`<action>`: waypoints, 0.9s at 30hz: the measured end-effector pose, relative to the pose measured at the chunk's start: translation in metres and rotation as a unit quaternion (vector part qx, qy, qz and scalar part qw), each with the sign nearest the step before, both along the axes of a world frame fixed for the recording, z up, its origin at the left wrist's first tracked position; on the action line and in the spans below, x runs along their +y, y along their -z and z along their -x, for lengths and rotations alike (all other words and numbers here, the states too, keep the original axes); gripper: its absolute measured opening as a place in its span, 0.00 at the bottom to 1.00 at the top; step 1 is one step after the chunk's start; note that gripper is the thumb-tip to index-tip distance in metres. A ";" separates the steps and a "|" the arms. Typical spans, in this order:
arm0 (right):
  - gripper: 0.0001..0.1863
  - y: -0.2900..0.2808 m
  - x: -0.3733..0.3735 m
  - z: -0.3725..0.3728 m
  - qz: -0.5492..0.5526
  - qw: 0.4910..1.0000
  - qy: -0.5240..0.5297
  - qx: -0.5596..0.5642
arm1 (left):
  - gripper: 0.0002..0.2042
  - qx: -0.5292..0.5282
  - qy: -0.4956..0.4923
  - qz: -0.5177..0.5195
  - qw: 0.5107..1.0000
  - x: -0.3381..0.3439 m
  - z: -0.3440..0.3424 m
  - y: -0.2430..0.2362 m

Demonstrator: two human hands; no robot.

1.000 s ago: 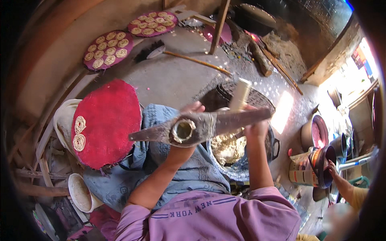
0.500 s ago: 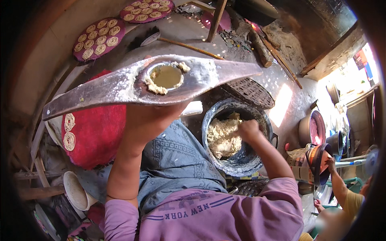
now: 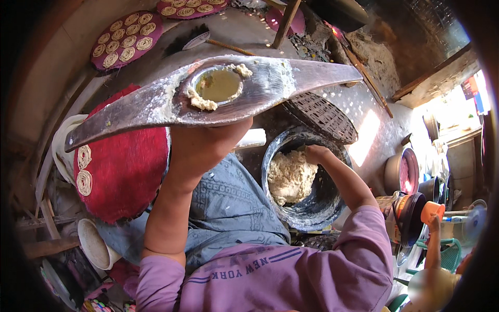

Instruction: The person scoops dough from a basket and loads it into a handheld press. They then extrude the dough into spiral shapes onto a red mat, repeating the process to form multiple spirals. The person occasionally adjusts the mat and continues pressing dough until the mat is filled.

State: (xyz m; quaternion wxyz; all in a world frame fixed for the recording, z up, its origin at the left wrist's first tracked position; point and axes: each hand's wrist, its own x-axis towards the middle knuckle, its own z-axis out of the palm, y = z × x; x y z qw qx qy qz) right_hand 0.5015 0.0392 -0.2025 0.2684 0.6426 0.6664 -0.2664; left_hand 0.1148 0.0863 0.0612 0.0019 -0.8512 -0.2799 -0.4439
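Press: 1 wooden press (image 3: 283,78), long body w/ tapered ends, up in front of the person, above the lap; well apart from basin.
Press bore: 1 round opening mid-body, pale lining; dough scraps on rim at 2 spots; white smears on wood.
L hand: closed around underside of press, gripping it (image 3: 208,148); fingers mostly hidden.
R hand: inside basin, touching edge of dough (image 3: 318,154); fingertips hidden, can't tell if closed on any.
Pale cylinder: 1 (image 3: 253,138), partly hidden behind L hand; can't tell if held.
Basin: 1 dark, floury-walled (image 3: 327,200); cont. 1 big lump of dough (image 3: 288,179).
Woven basket: 1 (image 3: 326,117), tilted, just beyond basin.
Red round: 1 (image 3: 125,177), at person's L; bears 2 dough spirals (image 3: 83,182), near L edge.
Far trays: 2 purple-red (image 3: 120,66); nearer approx. a dozen spirals, other cut by frame, no full ct.
White tub: 1 (image 3: 97,244), lower L, tipped; pale residue inside.
Metal pot: 1 (image 3: 393,174), R side; pinkish interior, contents unclear.
Orange container: 1 (image 3: 431,211), in co-worker's hand (image 3: 434,224); contents n/v.
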 end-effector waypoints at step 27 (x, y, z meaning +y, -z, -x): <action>0.17 -0.309 -0.135 0.041 -0.283 0.921 0.104 0.247 | 0.05 0.152 0.131 -0.136 0.970 0.020 -0.119 0.029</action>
